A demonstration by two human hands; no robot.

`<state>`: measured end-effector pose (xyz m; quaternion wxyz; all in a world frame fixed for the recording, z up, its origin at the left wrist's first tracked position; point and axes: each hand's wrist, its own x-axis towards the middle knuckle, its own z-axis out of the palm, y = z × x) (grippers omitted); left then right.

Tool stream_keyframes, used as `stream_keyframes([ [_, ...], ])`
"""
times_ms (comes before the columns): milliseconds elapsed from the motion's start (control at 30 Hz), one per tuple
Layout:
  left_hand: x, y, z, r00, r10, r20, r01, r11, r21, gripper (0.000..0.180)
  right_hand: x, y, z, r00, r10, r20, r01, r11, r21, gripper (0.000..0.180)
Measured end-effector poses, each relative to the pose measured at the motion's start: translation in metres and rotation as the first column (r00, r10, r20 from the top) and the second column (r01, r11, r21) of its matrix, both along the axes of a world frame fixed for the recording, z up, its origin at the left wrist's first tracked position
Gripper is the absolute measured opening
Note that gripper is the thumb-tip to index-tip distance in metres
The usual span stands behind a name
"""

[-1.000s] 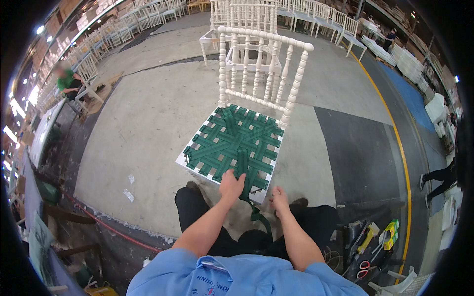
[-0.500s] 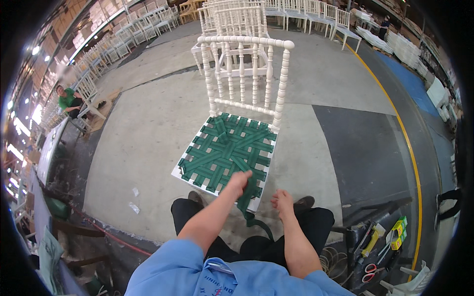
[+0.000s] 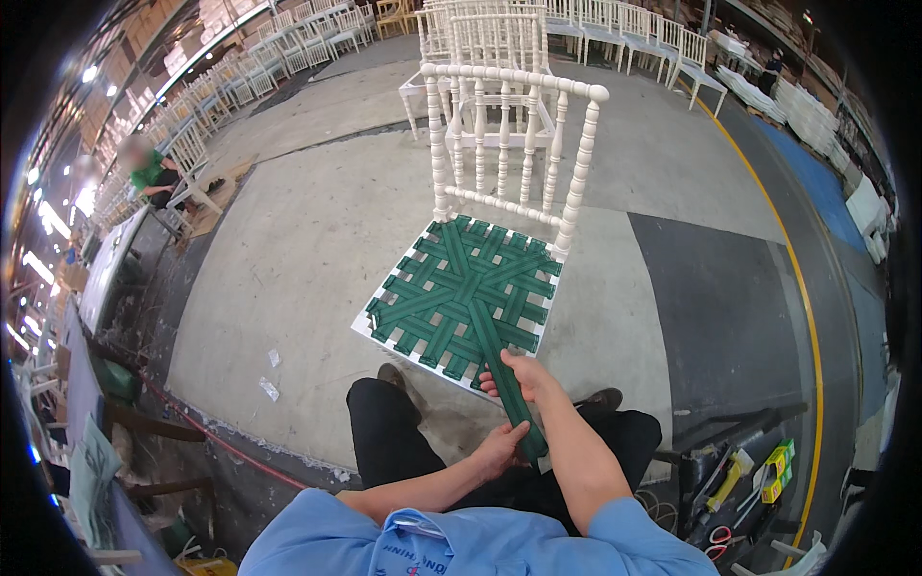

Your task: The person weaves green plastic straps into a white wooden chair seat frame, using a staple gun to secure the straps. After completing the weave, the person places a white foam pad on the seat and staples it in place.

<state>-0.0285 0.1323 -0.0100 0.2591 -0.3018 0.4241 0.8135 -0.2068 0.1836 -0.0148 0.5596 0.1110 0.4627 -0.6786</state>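
Observation:
In front of me stands a white chair [image 3: 574, 173] with turned spindles in its back. Green webbing straps [image 3: 432, 278] are woven across its seat frame, with diagonal straps crossing on top. One long green strap [image 3: 486, 331] runs from the far left of the seat over the middle and off the near right corner toward my lap. My right hand [image 3: 517, 374] grips this strap beside that corner. Closer to my body, my left hand [image 3: 504, 447] is closed on the same strap near its lower end. The strap looks taut between the seat and my hands.
At my right, a dark stand [image 3: 696, 470] carries red-handled scissors [image 3: 718, 542], a yellow-handled tool [image 3: 735, 477] and a yellow-green box [image 3: 778, 470]. More white chairs [image 3: 480, 38] stand behind this one and along the back. A person in green [image 3: 149, 173] sits at the far left.
My left hand has moved from the seat down toward my lap, drawing the strap straight. My right hand, empty before, has come in and taken hold of the strap.

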Motion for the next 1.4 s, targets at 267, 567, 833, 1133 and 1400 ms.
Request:
stream_keyframes([
  [267,-0.002,-0.032,-0.028,0.975,0.207,0.078,-0.206,0.978,-0.017,0.037,0.005,-0.027,-0.029,0.981,0.002,-0.192,0.039,0.977,0.212,0.038],
  [567,-0.106,-0.05,-0.041,0.51,0.845,0.161,-0.814,0.535,-0.227,0.096,0.061,0.004,-0.042,0.757,0.153,-0.635,0.183,0.883,0.432,0.034],
  [833,-0.124,-0.041,-0.043,0.311,0.941,0.135,-0.865,0.339,-0.369,0.088,0.137,0.074,0.002,0.752,0.233,-0.616,0.174,0.832,0.527,0.046],
  [1133,-0.129,-0.047,-0.04,0.248,0.942,0.228,-0.898,0.312,-0.31,0.077,0.152,0.079,-0.006,0.797,0.249,-0.55,0.127,0.822,0.556,0.044],
  [1400,-0.123,-0.046,-0.033,0.306,0.928,0.212,-0.913,0.35,-0.212,0.08,0.153,0.081,-0.024,0.735,0.373,-0.566,0.123,0.748,0.652,0.046],
])
